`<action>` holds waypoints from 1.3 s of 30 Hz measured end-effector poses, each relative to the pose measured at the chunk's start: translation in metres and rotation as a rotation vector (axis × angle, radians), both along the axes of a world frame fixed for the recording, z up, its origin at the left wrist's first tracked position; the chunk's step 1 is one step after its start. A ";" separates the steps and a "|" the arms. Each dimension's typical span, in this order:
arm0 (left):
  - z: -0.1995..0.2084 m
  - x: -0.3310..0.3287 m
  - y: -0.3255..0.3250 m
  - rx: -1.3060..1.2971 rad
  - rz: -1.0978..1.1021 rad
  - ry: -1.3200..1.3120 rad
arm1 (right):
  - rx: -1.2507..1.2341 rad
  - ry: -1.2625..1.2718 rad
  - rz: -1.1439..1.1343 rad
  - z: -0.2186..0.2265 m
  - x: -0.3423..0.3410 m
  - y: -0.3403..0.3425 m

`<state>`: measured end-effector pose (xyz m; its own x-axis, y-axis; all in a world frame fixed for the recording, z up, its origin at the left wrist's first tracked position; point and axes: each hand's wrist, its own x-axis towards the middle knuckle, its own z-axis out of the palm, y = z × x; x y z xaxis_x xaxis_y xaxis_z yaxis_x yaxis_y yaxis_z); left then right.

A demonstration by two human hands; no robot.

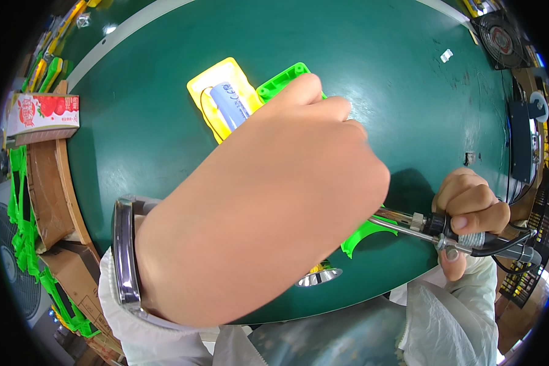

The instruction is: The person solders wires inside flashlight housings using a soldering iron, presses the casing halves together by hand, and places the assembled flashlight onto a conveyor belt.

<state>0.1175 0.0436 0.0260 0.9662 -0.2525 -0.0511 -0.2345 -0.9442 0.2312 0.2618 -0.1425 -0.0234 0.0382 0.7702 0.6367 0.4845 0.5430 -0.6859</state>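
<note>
Across the middle reaches my left forearm, and my left hand (329, 146) is bent over at the wrist with its back to me. Its fingers curl under, so what they hold is hidden. My right hand (470, 198) is closed round a soldering iron (434, 224) with a thin metal guide tube, its tip hidden behind my left hand. Beyond my left forearm lies a yellow plastic shell (202, 80) with a blue cylindrical battery (229, 107) and a dark wire. Beside it is a green plastic shell (280, 80), partly covered by my left hand. A curved green piece (361, 236) and a shiny round reflector (320, 278) show below it.
The green tabletop (146, 104) has a small white scrap (446, 55) at the far right. A fan (500, 39) and a dark blue box-shaped device (520, 143) stand along the right edge. On the left are a pink-and-white carton (43, 116) and cardboard boxes (73, 277).
</note>
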 end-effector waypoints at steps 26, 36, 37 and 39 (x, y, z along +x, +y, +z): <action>0.005 0.002 -0.009 -0.116 0.087 -0.127 | 0.096 -0.062 -0.019 -0.003 -0.007 0.004; 0.012 0.005 -0.003 -0.143 0.064 -0.071 | 0.106 -0.061 -0.021 0.000 -0.007 0.002; 0.010 0.007 -0.003 -0.146 0.061 -0.069 | 0.102 -0.060 -0.026 0.000 -0.006 0.001; 0.005 0.006 -0.005 -0.186 0.074 -0.022 | 0.098 -0.060 -0.029 0.000 -0.006 0.001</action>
